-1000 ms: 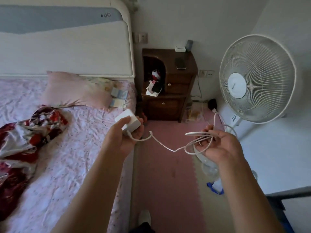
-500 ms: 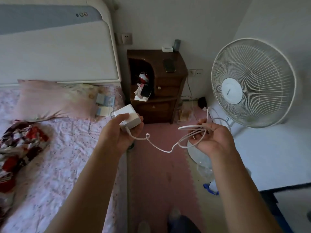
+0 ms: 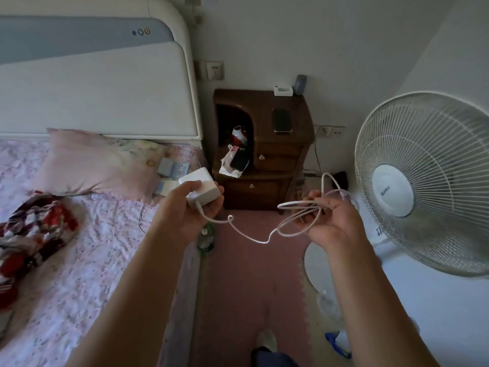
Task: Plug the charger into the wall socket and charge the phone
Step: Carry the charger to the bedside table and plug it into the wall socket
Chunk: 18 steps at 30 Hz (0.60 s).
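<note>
My left hand grips a white square charger brick above the bed's edge. Its white cable sags across to my right hand, which holds the rest bunched in loose loops. A dark phone lies flat on top of the brown nightstand. One wall socket sits on the wall above the nightstand, beside the headboard. A second socket pair is low on the wall between nightstand and fan.
A white standing fan fills the right side, its round base on the floor. The bed with a pink pillow and a red patterned cloth lies left. A pink mat covers the floor strip between. Small white and grey items stand at the nightstand's back.
My view has moved closer to the nightstand and shifted. Both hands keep the same hold on the brick and cable, now nearer the nightstand.
</note>
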Available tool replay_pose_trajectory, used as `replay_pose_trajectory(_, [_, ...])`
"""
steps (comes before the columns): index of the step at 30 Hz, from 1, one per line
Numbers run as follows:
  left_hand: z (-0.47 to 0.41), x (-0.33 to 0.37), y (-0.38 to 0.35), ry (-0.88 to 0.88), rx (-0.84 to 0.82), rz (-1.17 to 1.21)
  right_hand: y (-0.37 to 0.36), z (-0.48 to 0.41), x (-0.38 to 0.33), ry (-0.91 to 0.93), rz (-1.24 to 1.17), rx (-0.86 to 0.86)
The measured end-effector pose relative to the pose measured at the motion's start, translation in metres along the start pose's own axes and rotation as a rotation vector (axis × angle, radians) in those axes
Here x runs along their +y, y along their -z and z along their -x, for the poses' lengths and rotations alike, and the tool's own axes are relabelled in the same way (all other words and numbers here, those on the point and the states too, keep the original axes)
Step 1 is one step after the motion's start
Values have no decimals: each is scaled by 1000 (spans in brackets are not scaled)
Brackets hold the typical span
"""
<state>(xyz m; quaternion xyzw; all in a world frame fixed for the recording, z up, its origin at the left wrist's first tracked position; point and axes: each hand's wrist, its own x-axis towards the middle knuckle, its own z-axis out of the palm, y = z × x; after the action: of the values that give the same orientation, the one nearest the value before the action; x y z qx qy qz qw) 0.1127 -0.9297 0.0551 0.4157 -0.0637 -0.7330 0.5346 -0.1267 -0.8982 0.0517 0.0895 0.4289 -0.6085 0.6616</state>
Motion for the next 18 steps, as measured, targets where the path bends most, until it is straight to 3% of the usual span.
replay_pose_trajectory(11, [-58, 0, -46, -25, 46, 37, -35, -64, -50, -74, 38, -31])
replay_pose_trajectory(18, [-108, 24, -51, 24, 17, 63, -63, -97, -59, -20, 7, 7])
